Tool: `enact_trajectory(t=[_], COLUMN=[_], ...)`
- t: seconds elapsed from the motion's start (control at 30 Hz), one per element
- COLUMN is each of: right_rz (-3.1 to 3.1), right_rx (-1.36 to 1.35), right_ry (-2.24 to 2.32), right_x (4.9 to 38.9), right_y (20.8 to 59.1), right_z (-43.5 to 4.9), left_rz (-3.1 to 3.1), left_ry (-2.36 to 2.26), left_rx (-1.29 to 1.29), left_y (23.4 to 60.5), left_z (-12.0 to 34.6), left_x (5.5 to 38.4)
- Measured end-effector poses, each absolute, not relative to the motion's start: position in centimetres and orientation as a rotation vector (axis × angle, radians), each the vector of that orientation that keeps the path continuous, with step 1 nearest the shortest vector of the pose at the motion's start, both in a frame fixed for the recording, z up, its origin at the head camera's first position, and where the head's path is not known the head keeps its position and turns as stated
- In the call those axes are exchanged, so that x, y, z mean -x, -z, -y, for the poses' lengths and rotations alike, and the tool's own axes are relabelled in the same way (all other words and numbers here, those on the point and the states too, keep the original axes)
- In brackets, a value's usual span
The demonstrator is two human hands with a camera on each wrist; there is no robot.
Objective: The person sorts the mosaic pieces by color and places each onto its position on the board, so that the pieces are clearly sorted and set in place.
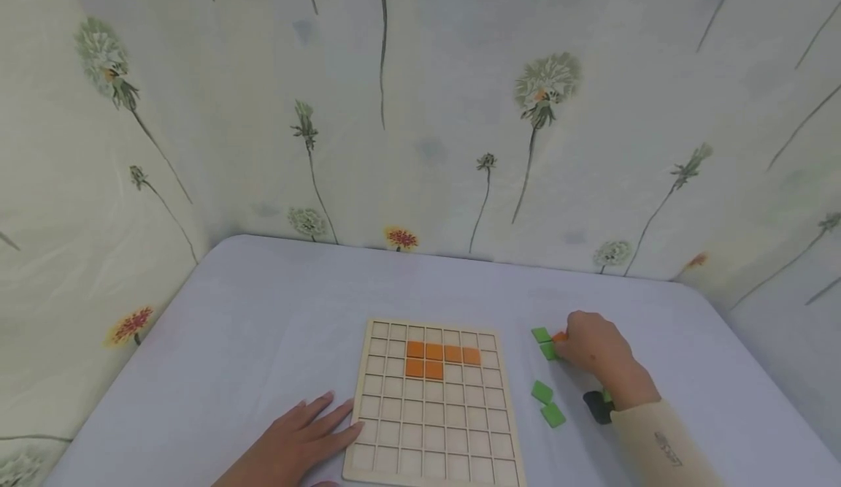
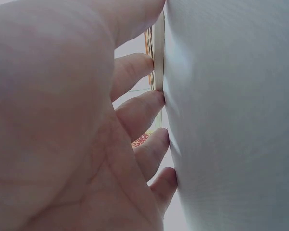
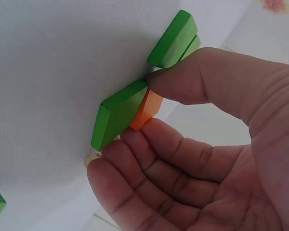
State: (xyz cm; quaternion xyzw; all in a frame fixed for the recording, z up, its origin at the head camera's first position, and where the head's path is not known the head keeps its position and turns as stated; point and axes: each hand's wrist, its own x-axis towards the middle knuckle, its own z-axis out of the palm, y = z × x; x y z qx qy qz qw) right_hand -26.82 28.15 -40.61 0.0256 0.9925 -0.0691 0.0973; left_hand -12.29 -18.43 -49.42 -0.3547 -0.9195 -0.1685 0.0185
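A wooden grid board (image 1: 433, 415) lies on the table with several orange square tiles (image 1: 434, 369) set in its upper cells. My left hand (image 1: 298, 436) rests spread at the board's left edge; the left wrist view shows its fingertips (image 2: 156, 98) along the board's side and on the cloth. Right of the board, my right hand (image 1: 601, 352) pinches an orange tile (image 3: 148, 109) between thumb and fingers. A green tile (image 3: 119, 115) overlaps that orange tile in the right wrist view, close by the fingertips. More green pieces (image 3: 173, 41) lie beyond the thumb.
Two green diamond-shaped tiles (image 1: 553, 415) lie between the board and my right forearm. A black object (image 1: 597, 407) sits partly behind the right wrist, beside another bit of green. White cloth covers the table (image 1: 289, 290), and a flower-patterned curtain (image 1: 434, 107) stands behind it.
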Motion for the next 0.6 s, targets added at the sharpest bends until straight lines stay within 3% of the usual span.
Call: enact_trajectory(t=[0.6], right_rz=[-2.981], right_rx=[-0.170], right_ry=[0.272], right_x=[25.6], right_y=[40.9], right_z=[-27.3], left_rz=[2.786], left_ry=[0.461], left_rx=[1.129], left_y=[49.7], left_z=[18.7], left_x=[12.4])
